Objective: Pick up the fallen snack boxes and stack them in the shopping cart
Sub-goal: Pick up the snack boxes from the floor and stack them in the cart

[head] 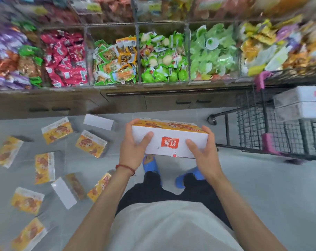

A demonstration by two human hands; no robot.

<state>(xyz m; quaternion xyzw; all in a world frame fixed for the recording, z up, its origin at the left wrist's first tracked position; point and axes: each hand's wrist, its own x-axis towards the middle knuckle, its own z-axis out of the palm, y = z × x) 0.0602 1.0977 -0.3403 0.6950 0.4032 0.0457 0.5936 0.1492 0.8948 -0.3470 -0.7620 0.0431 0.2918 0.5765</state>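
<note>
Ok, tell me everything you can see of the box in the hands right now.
The box is a flat, closed rectangular carton, seemingly cardboard. Its orange printed top faces up. A white long side with a red logo, seen upside down, faces the camera. The left hand grips its left end and the right hand its right end, thumbs lying on the white side.

Divided bins (138, 51) of red packets (66, 58) and green packets (213, 51) above a brown cabinet (128, 104); grey floor (262, 187)
</note>
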